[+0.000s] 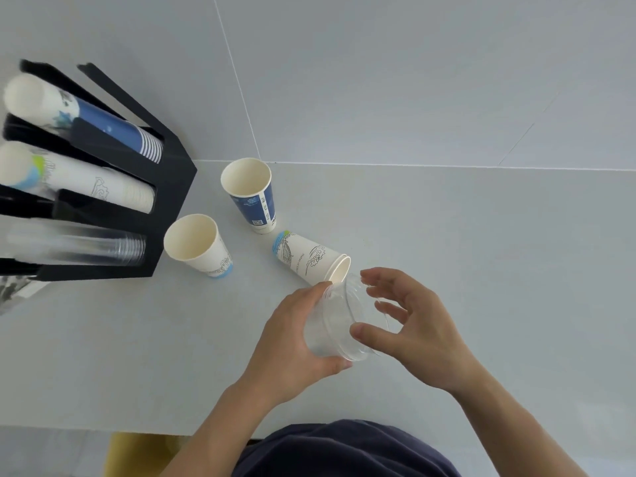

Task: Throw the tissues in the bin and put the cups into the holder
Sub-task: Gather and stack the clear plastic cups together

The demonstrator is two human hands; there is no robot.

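While the left hand clamps its fingers on the clear plastic cup above the white counter, the right hand, fingers apart, should steady the rim before slotting it into the black holder.

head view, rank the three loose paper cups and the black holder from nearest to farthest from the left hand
Measured from the left hand:
1. Tipped-over white cup, lying on its side just beyond the fingertips.
2. Upright white cup, off to the left, and upright blue cup, further back: too close to call.
3. Black holder, far left, with its stacked cups.
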